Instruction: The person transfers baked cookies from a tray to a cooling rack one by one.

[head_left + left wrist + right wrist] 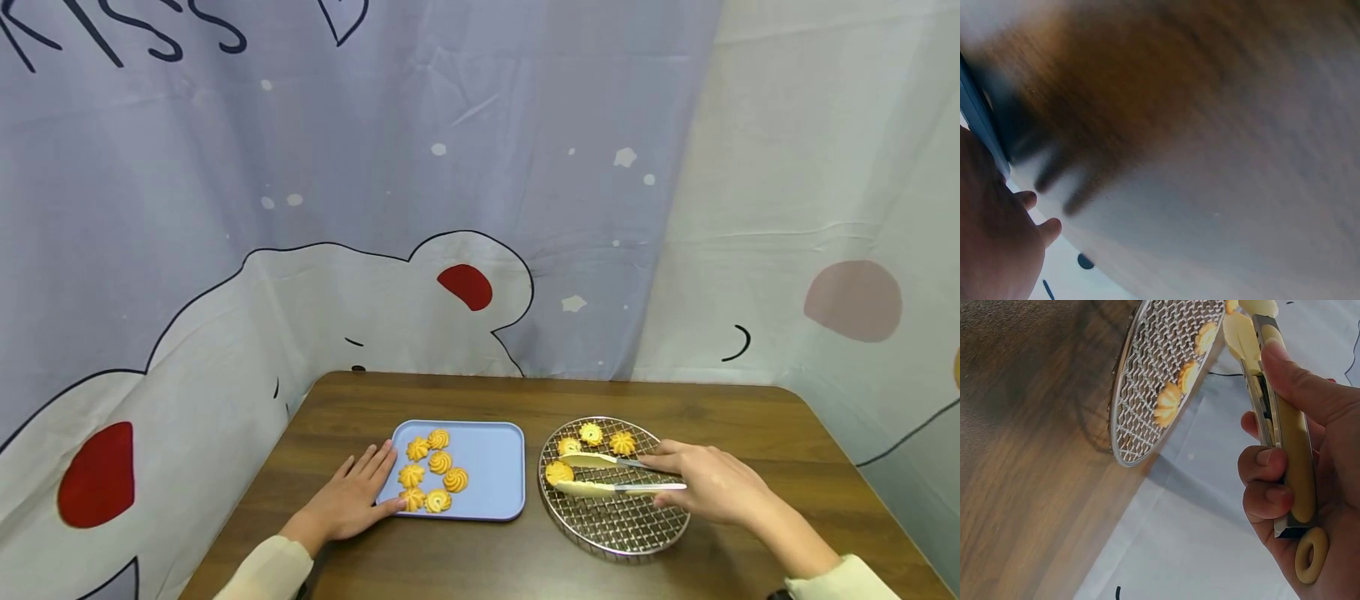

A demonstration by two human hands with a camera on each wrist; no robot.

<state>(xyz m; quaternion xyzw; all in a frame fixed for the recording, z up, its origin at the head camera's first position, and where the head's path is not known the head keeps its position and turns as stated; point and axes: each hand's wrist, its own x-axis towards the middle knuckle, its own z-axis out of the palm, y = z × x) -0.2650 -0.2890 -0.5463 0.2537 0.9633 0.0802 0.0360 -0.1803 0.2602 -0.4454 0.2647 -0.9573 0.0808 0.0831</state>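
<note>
My left hand point(352, 496) lies flat on the wooden table point(750, 417), its straight fingers touching the left edge of a blue tray point(491, 467). Several swirl cookies point(433, 471) lie on the tray's left half. My right hand point(705, 483) grips cream-tipped metal tongs point(600, 488) over a round wire rack point(622, 525). The tong tips sit either side of one cookie point(558, 472) at the rack's left; three more cookies point(592, 435) lie at its far edge. The right wrist view shows my fingers point(1266, 487) curled round the tongs point(1279, 425) beside the rack point(1147, 406).
A cartoon-printed fabric screen point(375, 208) walls the table on the left, back and right. The left wrist view is blurred, showing only my left hand point(991, 244), the tray's edge point(979, 119) and the tabletop point(1210, 125).
</note>
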